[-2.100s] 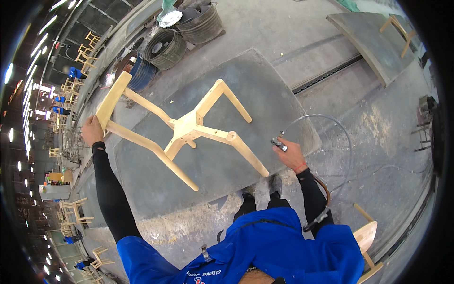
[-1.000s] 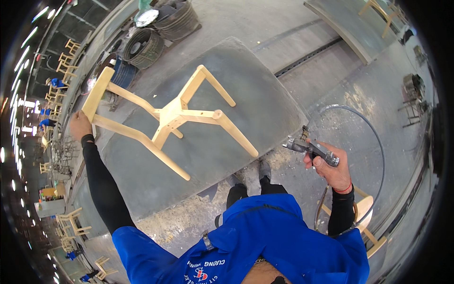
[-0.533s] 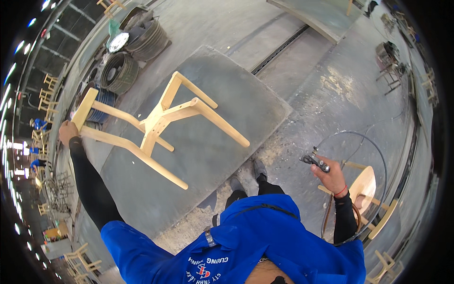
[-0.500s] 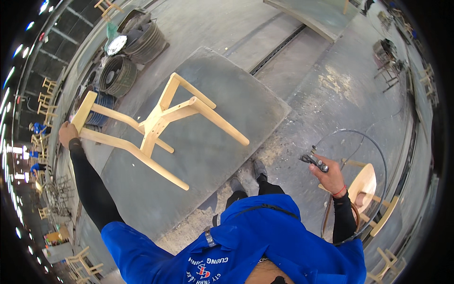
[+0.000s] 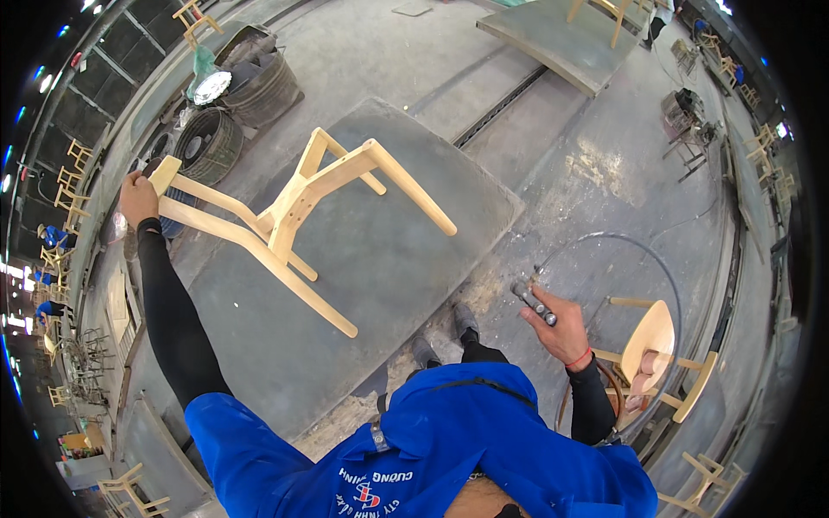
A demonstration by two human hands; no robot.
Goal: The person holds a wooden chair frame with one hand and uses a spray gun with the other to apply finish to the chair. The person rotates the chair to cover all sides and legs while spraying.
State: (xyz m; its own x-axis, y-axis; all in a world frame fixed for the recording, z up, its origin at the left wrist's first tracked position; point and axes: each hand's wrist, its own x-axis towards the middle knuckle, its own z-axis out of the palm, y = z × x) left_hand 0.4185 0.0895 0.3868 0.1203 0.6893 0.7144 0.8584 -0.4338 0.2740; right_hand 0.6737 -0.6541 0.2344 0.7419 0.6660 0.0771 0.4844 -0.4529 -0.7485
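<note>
Far left on my feed, co-workers in blue (image 5: 53, 237) bend beside a row of pale chairs. Nearer, the left hand (image 5: 138, 198) has its fingers closed over the end of the backrest (image 5: 164, 175) of a seatless wooden chair frame (image 5: 298, 194). That frame extends rightward over a gray board (image 5: 380, 259), legs splayed; I can't tell which feet touch down.

Behind the frame's back posts I catch only a strip of a blue bucket (image 5: 172, 227), its contents hidden from me. Just beyond stands a ribbed dark bucket (image 5: 223, 148) with a dark round piece inside. A silvery disc (image 5: 211, 88) is beside a larger dark tub (image 5: 272, 91), green plastic (image 5: 203, 60) just above it. The tub holds dark, crumpled-looking stuff I can't identify.

Right of the board, I have the right hand (image 5: 563, 328) wrapped around a metal spray gun (image 5: 534, 302), fed by a looping hose (image 5: 669, 268). The gun is well apart from the frame. Farther off, a second gray platform (image 5: 553, 39) carries another wooden chair (image 5: 613, 24). Near the right forearm is a chair with a pale seat (image 5: 654, 332). Above it, in the distance, a dark container (image 5: 682, 108) sits on a thin-legged stand (image 5: 689, 155); I can't make out what's inside.
</note>
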